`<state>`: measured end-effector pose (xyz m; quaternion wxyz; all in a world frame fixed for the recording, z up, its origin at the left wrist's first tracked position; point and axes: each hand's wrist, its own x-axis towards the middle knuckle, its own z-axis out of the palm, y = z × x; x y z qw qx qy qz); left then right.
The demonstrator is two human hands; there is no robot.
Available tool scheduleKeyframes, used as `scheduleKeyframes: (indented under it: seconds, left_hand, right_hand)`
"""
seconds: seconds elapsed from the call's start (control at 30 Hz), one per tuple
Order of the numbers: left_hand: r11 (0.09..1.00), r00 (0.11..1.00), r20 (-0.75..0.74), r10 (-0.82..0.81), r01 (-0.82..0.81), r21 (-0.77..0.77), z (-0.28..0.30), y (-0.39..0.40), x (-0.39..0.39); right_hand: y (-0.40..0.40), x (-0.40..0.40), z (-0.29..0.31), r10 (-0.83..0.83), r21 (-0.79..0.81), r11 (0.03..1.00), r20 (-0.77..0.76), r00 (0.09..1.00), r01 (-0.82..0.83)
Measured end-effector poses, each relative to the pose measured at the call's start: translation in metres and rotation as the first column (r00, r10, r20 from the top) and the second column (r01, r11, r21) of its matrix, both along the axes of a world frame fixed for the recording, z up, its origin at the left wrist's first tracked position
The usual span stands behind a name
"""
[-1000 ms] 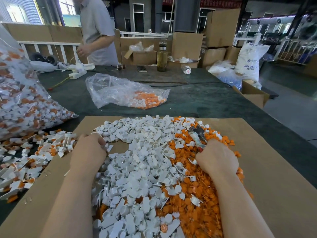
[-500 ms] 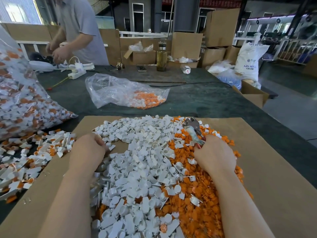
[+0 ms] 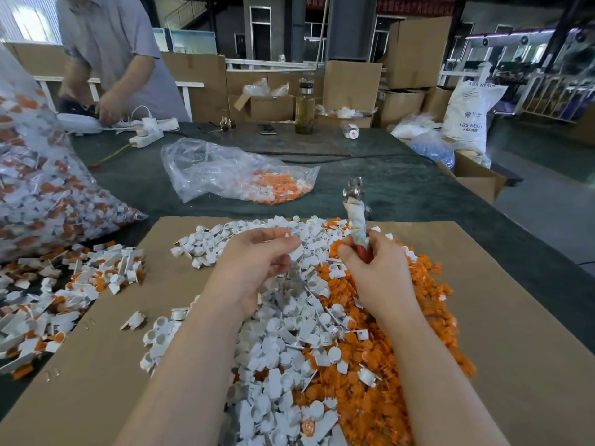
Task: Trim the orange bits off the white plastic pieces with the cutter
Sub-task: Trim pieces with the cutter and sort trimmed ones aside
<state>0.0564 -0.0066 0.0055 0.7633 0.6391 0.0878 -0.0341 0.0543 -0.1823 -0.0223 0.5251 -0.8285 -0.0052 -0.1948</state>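
Right hand [image 3: 373,268] grips the cutter [image 3: 355,217] by its handles, blades up, well above the fingers. Left hand [image 3: 254,265] raised, fingers curled, pinching a small white piece [image 3: 297,252] at the fingertips. White pieces pile [image 3: 283,346] and orange bits [image 3: 370,375] lie beneath both hands on cardboard [image 3: 515,349].

Across the dark green surface [image 3: 370,188] I see a glass bottle [image 3: 304,106] of yellowish liquid standing upright, a phone [image 3: 266,129] lying flat just left of it, and a white power strip [image 3: 146,139] nearer the left. Behind stand stacked cardboard boxes [image 3: 352,85], a white ABS resin sack [image 3: 468,115], and another person in a grey shirt [image 3: 119,53].
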Motion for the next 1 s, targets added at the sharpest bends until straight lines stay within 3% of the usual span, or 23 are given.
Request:
scheduleKeyframes:
  seconds: [0.27, 0.63, 1.0]
  left_hand:
    - [0.995, 0.995, 0.065, 0.069, -0.064, -0.081, 0.001, -0.021, -0.005]
    - [0.991, 0.99, 0.037, 0.135, -0.135, -0.019, 0.001, -0.032, -0.012]
    - [0.984, 0.996, 0.019, 0.088, -0.084, -0.16, 0.004, -0.035, -0.017]
  right_hand:
    - [0.009, -0.007, 0.005, 0.067, 0.098, 0.992, 0.088, 0.994, -0.075]
    - [0.014, -0.008, 0.003, 0.033, 0.021, 0.999, 0.153, 0.988, -0.037]
    - [0.016, -0.009, 0.004, 0.022, 0.038, 0.999, 0.196, 0.98, -0.03]
